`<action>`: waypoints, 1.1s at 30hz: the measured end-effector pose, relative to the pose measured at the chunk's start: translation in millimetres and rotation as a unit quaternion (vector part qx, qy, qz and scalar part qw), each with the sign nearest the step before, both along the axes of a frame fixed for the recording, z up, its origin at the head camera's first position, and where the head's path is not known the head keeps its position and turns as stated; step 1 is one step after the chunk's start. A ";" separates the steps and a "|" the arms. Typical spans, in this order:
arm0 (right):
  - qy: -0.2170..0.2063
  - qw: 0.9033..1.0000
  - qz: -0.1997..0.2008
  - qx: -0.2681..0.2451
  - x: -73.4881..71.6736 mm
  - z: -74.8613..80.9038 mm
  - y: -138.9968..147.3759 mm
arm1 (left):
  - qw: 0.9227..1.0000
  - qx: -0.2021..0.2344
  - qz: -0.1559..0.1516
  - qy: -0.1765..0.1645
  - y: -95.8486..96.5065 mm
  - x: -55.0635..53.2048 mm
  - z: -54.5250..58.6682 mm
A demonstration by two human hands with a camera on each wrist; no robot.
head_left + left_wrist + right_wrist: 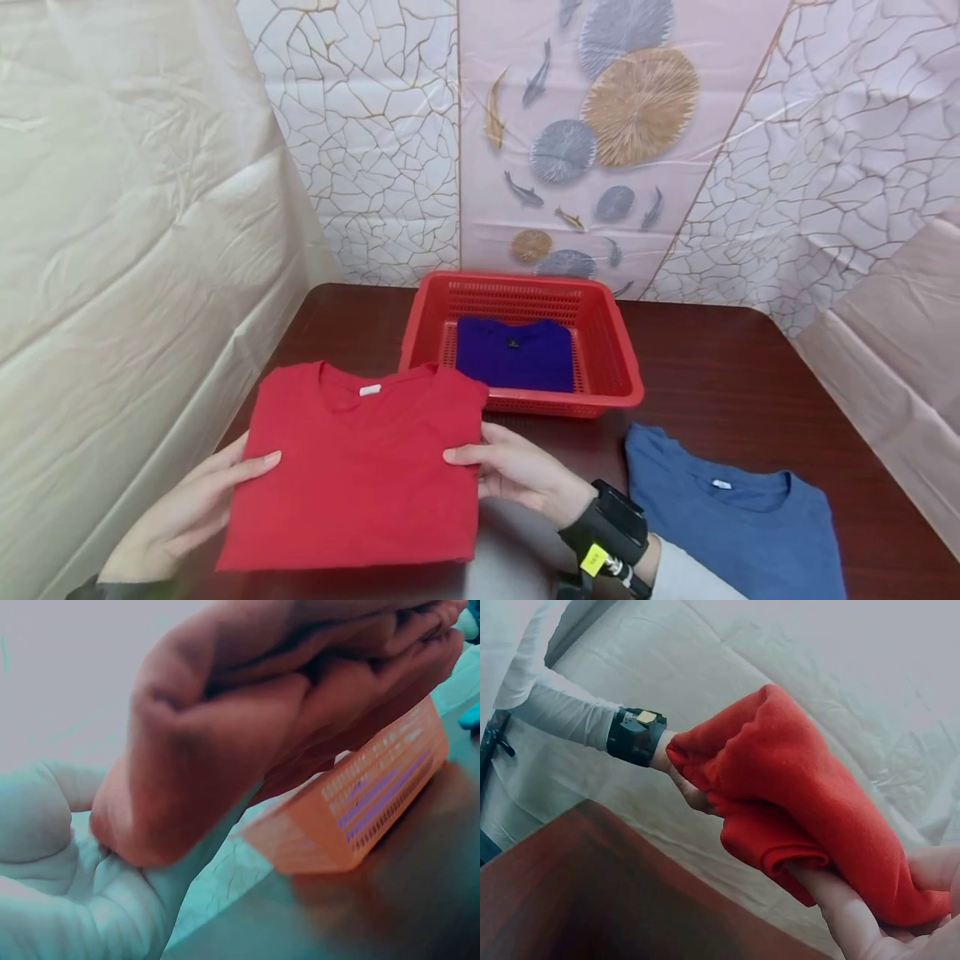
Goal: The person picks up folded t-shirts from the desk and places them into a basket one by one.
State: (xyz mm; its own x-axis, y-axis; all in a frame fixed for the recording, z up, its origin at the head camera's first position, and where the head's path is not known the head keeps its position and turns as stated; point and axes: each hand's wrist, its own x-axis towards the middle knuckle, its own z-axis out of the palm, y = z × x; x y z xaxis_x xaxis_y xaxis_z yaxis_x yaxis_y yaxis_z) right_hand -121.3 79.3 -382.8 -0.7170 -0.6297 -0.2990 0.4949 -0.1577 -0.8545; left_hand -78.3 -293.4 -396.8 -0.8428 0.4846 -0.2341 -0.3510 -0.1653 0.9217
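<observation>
A folded red T-shirt (360, 475) with a white neck label is held up off the table, its neckline toward the basket. My left hand (197, 500) grips its left side, thumb on top and fingers underneath. On the opposite side my right hand (525, 467) pinches the shirt the same way. In the left wrist view the folded layers of the red T-shirt (225, 742) lie between thumb and fingers. The right wrist view shows its rolled edge over the fingers of my right hand (855, 922). The shirt's upper right corner overlaps the near left rim of the red basket (630, 367).
Inside the basket lies a folded dark blue T-shirt (513, 367). A folded lighter blue T-shirt (742, 517) rests on the dark brown table (705, 375) at the right. Patterned sheeting (375, 150) hangs behind and beside the table.
</observation>
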 end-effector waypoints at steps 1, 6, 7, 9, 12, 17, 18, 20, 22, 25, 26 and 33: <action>0.000 1.000 0.000 -0.001 -1.0 3.2 3.8 | 0.999 0.042 -0.016 0.005 3.3 -3.3 1.5; 0.005 1.000 -0.006 -0.008 -8.8 16.9 22.2 | 0.994 0.101 -0.043 0.026 21.5 -19.9 11.7; 0.004 1.000 -0.008 -0.009 -10.8 18.8 26.0 | 0.994 0.098 -0.043 0.030 25.5 -23.7 13.7; -0.002 1.000 -0.015 -0.010 -15.0 22.0 34.3 | 0.993 0.099 -0.049 0.033 33.3 -32.1 17.8; -0.021 0.999 -0.032 -0.009 -21.4 25.2 48.0 | 0.994 0.090 -0.043 0.034 47.3 -45.2 23.4; -0.033 0.997 -0.071 0.001 -32.7 27.8 71.6 | 0.996 0.071 -0.037 0.026 72.7 -71.1 28.9; -0.025 0.997 -0.075 0.007 -35.5 28.1 75.7 | 0.997 0.062 -0.037 0.021 77.3 -75.7 29.5; -0.006 0.997 -0.075 0.021 -41.7 29.2 83.1 | 0.998 0.052 -0.034 0.016 86.3 -85.2 30.1; 0.014 0.997 -0.074 0.034 -48.4 31.8 90.8 | 0.998 0.041 -0.033 0.016 95.3 -94.9 30.8; 0.030 0.996 -0.074 0.045 -58.8 36.9 102.3 | 0.999 0.038 -0.028 0.017 109.1 -110.1 32.8; 0.030 0.996 -0.077 0.044 -62.2 38.3 106.0 | 0.999 0.039 -0.028 0.016 113.2 -115.1 33.5; 0.002 0.992 -0.114 0.062 -87.0 43.4 126.7 | 0.999 0.033 -0.033 0.005 137.3 -147.3 40.8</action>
